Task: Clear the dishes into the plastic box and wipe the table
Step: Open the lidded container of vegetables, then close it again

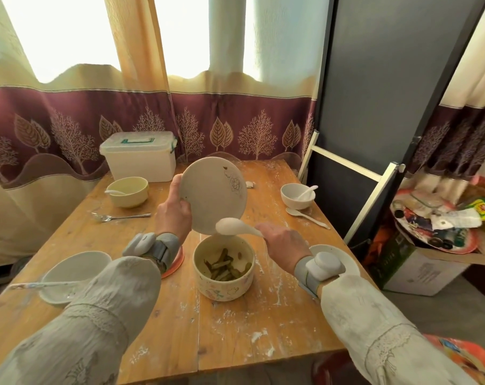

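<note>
My left hand (172, 211) grips a white flowered plate (213, 194) by its left rim and holds it tilted steeply over a cream flowered bowl (224, 269) that contains green vegetable scraps. My right hand (281, 241) holds a white ceramic spoon (235, 227) by its handle, with the spoon's bowl against the plate's lower edge. The white plastic box (139, 155) with a green-handled lid stands closed at the table's far left.
On the wooden table (263, 323) are a cream bowl with a spoon (129, 190), a metal spoon (119, 217), a white bowl with a spoon (297, 195), a loose white spoon (306, 216), white plates (74, 276) near left and under my right wrist. A cluttered cardboard box (424, 262) sits right.
</note>
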The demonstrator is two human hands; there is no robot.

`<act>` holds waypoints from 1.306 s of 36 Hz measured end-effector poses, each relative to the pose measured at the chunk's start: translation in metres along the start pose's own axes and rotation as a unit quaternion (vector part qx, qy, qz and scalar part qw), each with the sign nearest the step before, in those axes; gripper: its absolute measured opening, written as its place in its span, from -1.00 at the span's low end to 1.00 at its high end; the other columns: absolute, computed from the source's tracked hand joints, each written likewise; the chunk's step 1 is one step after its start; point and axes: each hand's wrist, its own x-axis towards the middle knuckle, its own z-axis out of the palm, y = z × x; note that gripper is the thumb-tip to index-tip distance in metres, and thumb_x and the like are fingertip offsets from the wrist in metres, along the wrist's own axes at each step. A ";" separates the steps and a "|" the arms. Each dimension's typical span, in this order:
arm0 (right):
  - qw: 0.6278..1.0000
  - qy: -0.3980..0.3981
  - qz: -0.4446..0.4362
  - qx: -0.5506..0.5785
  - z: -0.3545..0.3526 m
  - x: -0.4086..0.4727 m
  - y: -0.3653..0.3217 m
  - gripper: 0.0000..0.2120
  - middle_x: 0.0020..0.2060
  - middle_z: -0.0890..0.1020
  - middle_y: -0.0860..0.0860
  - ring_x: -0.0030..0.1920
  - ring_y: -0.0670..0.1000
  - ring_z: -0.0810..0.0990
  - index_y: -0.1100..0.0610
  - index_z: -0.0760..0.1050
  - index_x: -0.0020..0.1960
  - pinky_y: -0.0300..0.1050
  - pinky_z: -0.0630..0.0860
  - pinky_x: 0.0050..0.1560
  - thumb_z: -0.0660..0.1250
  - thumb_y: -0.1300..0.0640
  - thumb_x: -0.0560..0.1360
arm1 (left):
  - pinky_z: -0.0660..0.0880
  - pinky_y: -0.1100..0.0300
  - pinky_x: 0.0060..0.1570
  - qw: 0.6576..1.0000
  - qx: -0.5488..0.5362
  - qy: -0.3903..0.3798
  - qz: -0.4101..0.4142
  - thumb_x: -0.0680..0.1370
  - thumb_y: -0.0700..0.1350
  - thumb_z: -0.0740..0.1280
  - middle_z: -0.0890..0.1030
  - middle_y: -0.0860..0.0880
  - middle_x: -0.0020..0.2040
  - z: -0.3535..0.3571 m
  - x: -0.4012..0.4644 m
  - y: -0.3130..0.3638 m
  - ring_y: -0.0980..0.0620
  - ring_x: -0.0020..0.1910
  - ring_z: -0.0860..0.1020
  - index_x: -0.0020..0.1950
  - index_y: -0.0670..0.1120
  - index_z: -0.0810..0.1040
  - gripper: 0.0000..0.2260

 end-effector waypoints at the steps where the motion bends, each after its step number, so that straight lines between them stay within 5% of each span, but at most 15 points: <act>1: 1.000 -0.001 -0.003 0.006 0.001 0.001 -0.001 -0.64 0.16 0.55 0.09 0.09 0.17 0.54 0.10 0.36 0.36 -0.03 0.41 0.02 0.06 0.28 0.59 | 0.59 -0.13 -0.09 1.000 -0.005 0.003 -0.009 0.61 -0.21 0.05 0.54 -0.21 0.11 0.000 0.001 0.000 -0.21 -0.14 0.58 0.50 0.14 0.08 -0.50; 5: 0.990 0.020 0.061 0.124 0.006 0.007 0.003 -0.71 0.06 0.59 0.16 0.02 0.22 0.55 0.13 0.44 0.27 0.03 0.46 0.00 0.06 0.22 0.61 | 0.61 -0.11 -0.16 0.999 -0.018 0.006 -0.025 0.59 -0.24 0.04 0.50 -0.12 0.01 -0.002 0.002 -0.003 -0.21 -0.21 0.59 0.47 0.17 0.11 -0.50; 9: 0.933 0.038 0.180 0.308 0.001 0.023 0.002 -0.78 -0.14 0.63 0.15 -0.11 0.17 0.58 0.11 0.54 -0.01 0.04 0.49 0.01 0.12 0.12 0.61 | 0.63 -0.05 -0.22 0.996 -0.052 0.002 -0.075 0.58 -0.27 0.07 0.49 -0.13 0.13 -0.001 0.007 -0.007 -0.13 -0.22 0.59 0.48 0.13 0.14 -0.48; 12: 0.879 0.016 0.231 0.417 -0.009 0.038 -0.001 -0.74 -0.44 0.48 0.04 -0.45 0.02 0.43 0.06 0.46 -0.25 -0.08 0.42 -0.32 0.14 0.14 0.59 | 0.64 -0.02 -0.30 0.988 -0.103 -0.013 -0.118 0.55 -0.28 0.10 0.52 -0.12 0.19 0.001 0.015 -0.012 -0.11 -0.16 0.61 0.38 0.10 0.29 -0.55; 16: 0.824 -0.025 0.263 0.501 -0.015 0.061 -0.004 -0.73 -0.50 0.38 0.04 -0.54 -0.02 0.32 0.15 0.43 -0.25 -0.23 0.29 -0.52 0.14 0.13 0.60 | 0.64 0.07 -0.35 0.963 -0.184 -0.038 -0.191 0.55 -0.31 0.10 0.48 -0.13 0.20 0.010 0.024 -0.022 -0.12 -0.15 0.59 0.31 0.02 0.36 -0.61; 21: 0.790 -0.091 0.308 0.522 -0.014 0.079 -0.011 -0.72 -0.49 0.32 0.03 -0.57 -0.05 0.28 0.19 0.37 -0.26 -0.24 0.27 -0.51 0.14 0.13 0.61 | 0.58 0.18 -0.53 0.945 -0.221 -0.058 -0.235 0.54 -0.34 0.08 0.47 -0.18 0.19 0.017 0.033 -0.033 -0.16 -0.11 0.58 0.30 -0.05 0.39 -0.61; 33: 0.800 -0.185 0.333 0.463 0.026 0.119 -0.021 -0.63 -0.49 0.30 0.02 -0.53 -0.03 0.27 0.16 0.33 -0.32 -0.29 0.22 -0.55 0.09 0.06 0.62 | 0.52 0.24 -0.61 0.934 -0.205 -0.086 -0.280 0.54 -0.36 0.08 0.48 -0.18 0.09 0.034 0.062 -0.070 -0.14 -0.18 0.57 0.33 -0.08 0.38 -0.59; 41: 0.908 -0.181 0.247 0.286 0.041 0.135 -0.007 -0.60 -0.40 0.53 0.11 -0.47 0.01 0.42 0.16 0.39 -0.32 -0.20 0.34 -0.43 0.11 -0.02 0.60 | 0.56 0.17 -0.55 0.936 -0.170 -0.103 -0.289 0.51 -0.36 0.08 0.51 -0.18 0.10 0.047 0.079 -0.093 -0.22 -0.12 0.61 0.32 -0.07 0.38 -0.58; 44: 0.915 -0.217 0.224 0.257 0.039 0.140 -0.004 -0.59 -0.45 0.52 0.07 -0.48 -0.01 0.48 0.15 0.36 -0.34 -0.27 0.37 -0.50 0.12 -0.03 0.61 | 0.58 0.10 -0.45 0.939 -0.148 -0.111 -0.291 0.50 -0.35 0.09 0.53 -0.20 0.11 0.050 0.081 -0.099 -0.23 -0.12 0.62 0.33 -0.07 0.38 -0.57; 47: 0.898 -0.228 0.237 0.291 0.042 0.146 -0.002 -0.77 -0.34 0.59 0.06 -0.47 -0.03 0.53 0.16 0.38 -0.13 -0.27 0.40 -0.55 0.18 0.02 0.59 | 0.52 0.21 -0.57 0.940 -0.140 -0.113 -0.290 0.50 -0.35 0.08 0.52 -0.19 0.07 0.053 0.083 -0.100 -0.19 -0.18 0.58 0.34 -0.08 0.37 -0.56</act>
